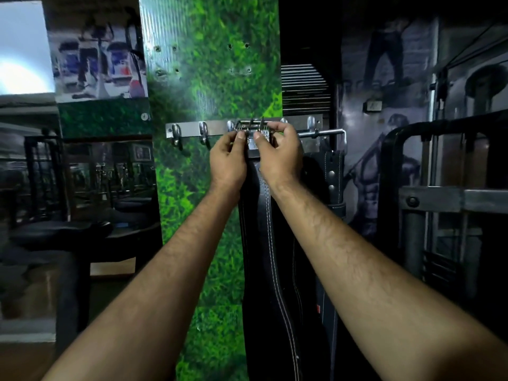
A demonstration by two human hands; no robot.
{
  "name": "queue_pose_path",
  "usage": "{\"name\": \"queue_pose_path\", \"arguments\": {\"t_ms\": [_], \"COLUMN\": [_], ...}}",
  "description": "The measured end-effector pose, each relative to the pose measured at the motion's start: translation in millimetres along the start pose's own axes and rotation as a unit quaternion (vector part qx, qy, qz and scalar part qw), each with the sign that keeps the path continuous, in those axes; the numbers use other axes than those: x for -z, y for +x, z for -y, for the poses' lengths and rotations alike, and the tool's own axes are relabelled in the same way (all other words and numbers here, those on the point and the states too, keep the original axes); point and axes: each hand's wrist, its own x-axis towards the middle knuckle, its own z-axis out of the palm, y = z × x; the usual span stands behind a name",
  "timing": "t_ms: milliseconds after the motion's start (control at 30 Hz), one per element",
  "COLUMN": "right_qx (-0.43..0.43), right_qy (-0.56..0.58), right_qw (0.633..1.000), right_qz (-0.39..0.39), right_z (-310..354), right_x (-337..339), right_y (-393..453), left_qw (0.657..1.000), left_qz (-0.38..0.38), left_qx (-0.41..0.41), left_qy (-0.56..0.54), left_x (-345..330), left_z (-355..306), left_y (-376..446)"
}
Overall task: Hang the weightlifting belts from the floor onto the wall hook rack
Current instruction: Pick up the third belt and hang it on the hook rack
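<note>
A steel hook rack (192, 128) is fixed across a green grass-patterned wall panel at chest height. A long black leather belt (264, 243) with white stitching hangs straight down below my hands. Its metal buckle (253, 127) is held up against the middle of the rack. My left hand (226, 158) pinches the buckle's left side and my right hand (280, 152) pinches its right side. Whether the buckle sits over a hook is hidden by my fingers. A second black belt (334, 174) with rivets hangs from the rack's right end.
Two bare hooks (177, 136) stand on the rack's left part. A chrome bar handle (327, 132) hangs at the right end. A dark machine frame (439, 193) stands close on the right. A black padded seat (60, 232) and mirrors lie to the left.
</note>
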Motion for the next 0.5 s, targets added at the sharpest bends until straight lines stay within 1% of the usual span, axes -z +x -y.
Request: {"name": "queue_pose_path", "arguments": {"t_ms": [67,100,200,300,400,433,500], "right_qx": [-0.024,-0.033,-0.028,0.007,0.092,0.109,0.115], "right_qy": [-0.007,-0.036,-0.173,-0.286,-0.362,-0.367,-0.341], "right_qw": [0.999,0.998,0.983,0.956,0.924,0.921,0.931], "right_qz": [0.033,0.04,0.049,0.063,0.08,0.079,0.065], "right_z": [-2,-2,-3,-2,-18,-23,-31], "right_x": [0,1,6,11,12,12,11], "right_y": [9,13,19,7,-16,-22,-31], "left_qw": [1.0,0.999,0.99,0.984,0.988,0.991,0.993], "left_qz": [-0.001,-0.003,-0.018,-0.032,-0.02,-0.015,-0.008], "left_qx": [0.014,0.03,0.078,0.104,0.101,0.099,0.101], "left_qy": [0.022,0.045,0.117,0.139,0.114,0.091,0.06], "left_x": [-4,-6,-10,-10,-1,3,7], "left_z": [4,7,14,22,38,41,40], "left_y": [6,9,14,4,-12,-16,-20]}}
